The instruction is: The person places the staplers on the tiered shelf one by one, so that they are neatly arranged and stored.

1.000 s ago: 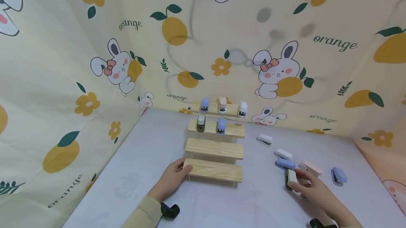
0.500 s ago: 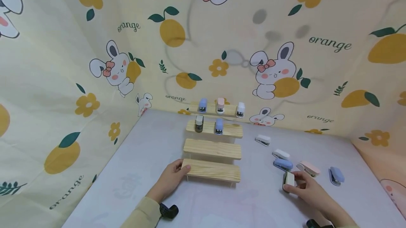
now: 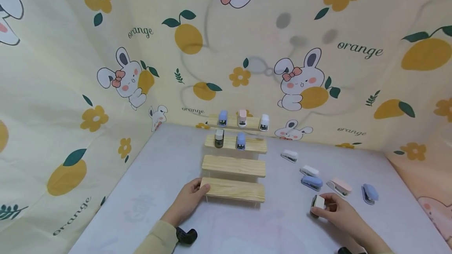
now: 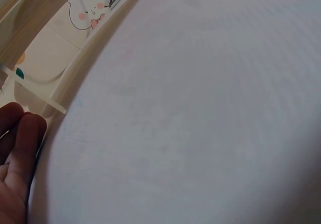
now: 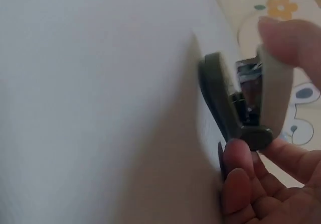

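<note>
The right grip (image 3: pixel 338 211) pinches a stapler (image 3: pixel 319 201), which could drop if the hold loosens. The left grip (image 3: pixel 186 202) pinches the front shelf (image 3: pixel 234 190); a tug could skew it.

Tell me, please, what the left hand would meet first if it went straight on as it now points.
The bottom shelf, whose left end the left hand grips. Past that, the next shelf up perhaps follows, though depth is hard to judge.
</note>
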Motion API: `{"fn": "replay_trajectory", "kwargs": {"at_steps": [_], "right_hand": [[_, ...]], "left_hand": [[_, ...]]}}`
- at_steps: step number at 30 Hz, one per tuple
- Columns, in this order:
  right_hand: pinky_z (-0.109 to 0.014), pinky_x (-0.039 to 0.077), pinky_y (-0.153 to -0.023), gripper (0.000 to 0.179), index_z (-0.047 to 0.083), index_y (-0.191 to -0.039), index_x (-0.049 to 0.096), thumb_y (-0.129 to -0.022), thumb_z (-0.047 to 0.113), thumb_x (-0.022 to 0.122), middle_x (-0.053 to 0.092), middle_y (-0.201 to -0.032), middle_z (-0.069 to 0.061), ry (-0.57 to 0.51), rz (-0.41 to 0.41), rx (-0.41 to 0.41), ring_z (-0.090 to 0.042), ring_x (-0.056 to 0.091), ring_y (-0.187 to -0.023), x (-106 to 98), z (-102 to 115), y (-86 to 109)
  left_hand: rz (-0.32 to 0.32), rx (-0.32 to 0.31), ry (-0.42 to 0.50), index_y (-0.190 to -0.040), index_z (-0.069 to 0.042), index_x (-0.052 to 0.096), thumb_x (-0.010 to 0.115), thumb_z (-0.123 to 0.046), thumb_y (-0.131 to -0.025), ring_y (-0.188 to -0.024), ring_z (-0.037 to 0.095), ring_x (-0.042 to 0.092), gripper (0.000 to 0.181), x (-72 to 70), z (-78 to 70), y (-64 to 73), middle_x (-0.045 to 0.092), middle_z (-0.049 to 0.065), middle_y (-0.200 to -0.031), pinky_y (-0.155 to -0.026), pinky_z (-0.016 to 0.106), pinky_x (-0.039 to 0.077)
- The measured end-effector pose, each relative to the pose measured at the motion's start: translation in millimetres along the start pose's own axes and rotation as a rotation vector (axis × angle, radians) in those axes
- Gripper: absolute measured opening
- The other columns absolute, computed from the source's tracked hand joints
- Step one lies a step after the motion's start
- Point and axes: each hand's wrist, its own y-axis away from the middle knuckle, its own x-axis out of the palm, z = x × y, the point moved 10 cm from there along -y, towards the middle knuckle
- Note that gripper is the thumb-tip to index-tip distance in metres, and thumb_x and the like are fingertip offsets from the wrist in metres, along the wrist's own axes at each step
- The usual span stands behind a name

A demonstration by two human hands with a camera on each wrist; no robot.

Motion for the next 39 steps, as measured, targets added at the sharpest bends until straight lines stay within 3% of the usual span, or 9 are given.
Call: {"fn": "replay_trajectory", "kwargs": {"at_steps": [5, 12, 19, 22, 27, 32, 39], "right_hand": [[-0.032, 0.048, -0.069, 0.077, -0.001, -0.130, 0.045, -0.080, 0.050, 0.075, 0.056, -0.111, -0.011, 0.032, -0.025, -0.073, -0.022, 0.056, -0.094, -6.3, 19.2, 10.7], [-0.032, 0.049, -0.073, 0.075, 0.005, -0.132, 0.044, -0.081, 0.051, 0.074, 0.055, -0.117, -0.011, 0.045, -0.057, -0.139, -0.022, 0.058, -0.098, -12.8, 45.6, 27.7], [-0.027, 0.053, -0.068, 0.065, 0.003, -0.128, 0.048, -0.083, 0.040, 0.076, 0.056, -0.113, -0.013, -0.021, -0.106, -0.325, -0.021, 0.060, -0.090, -21.6, 91.3, 45.0], [-0.027, 0.053, -0.067, 0.067, 0.006, -0.129, 0.047, -0.082, 0.042, 0.077, 0.057, -0.114, -0.013, -0.017, -0.143, -0.357, -0.021, 0.061, -0.090, -26.7, 107.7, 49.0], [-0.028, 0.052, -0.067, 0.071, 0.010, -0.134, 0.044, -0.081, 0.047, 0.075, 0.057, -0.116, -0.013, -0.016, -0.161, -0.381, -0.022, 0.060, -0.093, -32.8, 126.2, 46.7], [-0.030, 0.054, -0.072, 0.074, 0.013, -0.140, 0.040, -0.083, 0.045, 0.075, 0.050, -0.128, -0.014, -0.088, -0.127, -0.442, -0.027, 0.061, -0.099, -34.4, 149.4, 40.2], [-0.029, 0.054, -0.075, 0.083, 0.009, -0.146, 0.031, -0.084, 0.041, 0.075, 0.045, -0.131, -0.014, -0.140, -0.138, -0.497, -0.030, 0.058, -0.102, -31.2, 183.4, 30.0]], "left_hand": [[-0.001, 0.010, 0.008, -0.137, -0.002, 0.049, 0.059, -0.057, -0.090, -0.124, 0.023, 0.052, 0.073, 0.8, -2.0, -0.2, 0.058, 0.010, -0.131, -0.106, 0.043, 0.039], [-0.003, 0.018, 0.001, -0.136, -0.003, 0.050, 0.059, -0.056, -0.090, -0.123, 0.024, 0.053, 0.071, 1.0, -4.6, 0.3, 0.059, 0.010, -0.130, -0.106, 0.045, 0.038], [0.000, 0.029, -0.004, -0.136, -0.003, 0.051, 0.059, -0.056, -0.090, -0.123, 0.023, 0.052, 0.070, 2.5, -5.9, -0.1, 0.059, 0.009, -0.130, -0.106, 0.045, 0.038], [-0.001, 0.036, 0.001, -0.135, -0.002, 0.051, 0.059, -0.055, -0.091, -0.123, 0.024, 0.052, 0.070, 2.5, -4.9, -0.5, 0.059, 0.010, -0.129, -0.106, 0.045, 0.038], [0.001, 0.030, -0.007, -0.135, -0.003, 0.052, 0.059, -0.056, -0.090, -0.124, 0.024, 0.051, 0.070, 2.9, -0.7, -1.3, 0.059, 0.009, -0.129, -0.106, 0.046, 0.038], [-0.013, 0.015, -0.006, -0.135, -0.004, 0.052, 0.060, -0.059, -0.088, -0.126, 0.025, 0.050, 0.073, 0.5, 2.0, -1.9, 0.059, 0.009, -0.130, -0.107, 0.046, 0.036], [-0.015, 0.001, 0.002, -0.135, -0.005, 0.052, 0.060, -0.060, -0.087, -0.126, 0.026, 0.050, 0.073, -0.9, 5.6, -2.6, 0.059, 0.010, -0.130, -0.107, 0.047, 0.036]]}}
